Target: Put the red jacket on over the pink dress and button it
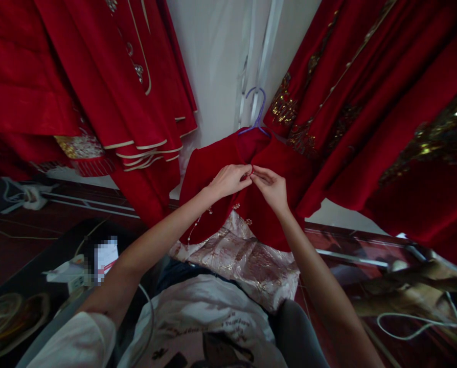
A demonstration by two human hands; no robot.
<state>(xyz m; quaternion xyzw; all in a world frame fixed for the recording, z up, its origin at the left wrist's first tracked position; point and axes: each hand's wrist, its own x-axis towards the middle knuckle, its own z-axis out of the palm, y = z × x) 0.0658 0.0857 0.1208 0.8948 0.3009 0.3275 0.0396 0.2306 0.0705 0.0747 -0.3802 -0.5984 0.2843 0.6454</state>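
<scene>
A short red jacket (207, 163) hangs in front of me on a purple hanger (257, 120). My left hand (230, 180) comes in from the left, its thumb and forefinger pinched at the jacket's front opening just below the neckline. Meeting it there, my right hand (272, 190) also pinches the front edge, fingertips almost touching the left ones. A tiny red bit shows between the fingertips, too small to name. Beaded trim (236, 206) decorates the lower front. Pale pink shiny patterned cloth (247, 255) spreads below the jacket, over my lap.
Red garments with pale edging (136, 102) hang at left, and red garments with gold sequins (366, 102) at right. Low at left are a dark surface (29, 276), a white power strip (69, 273) and a partly blurred phone (106, 255). A white cord (412, 319) loops at lower right.
</scene>
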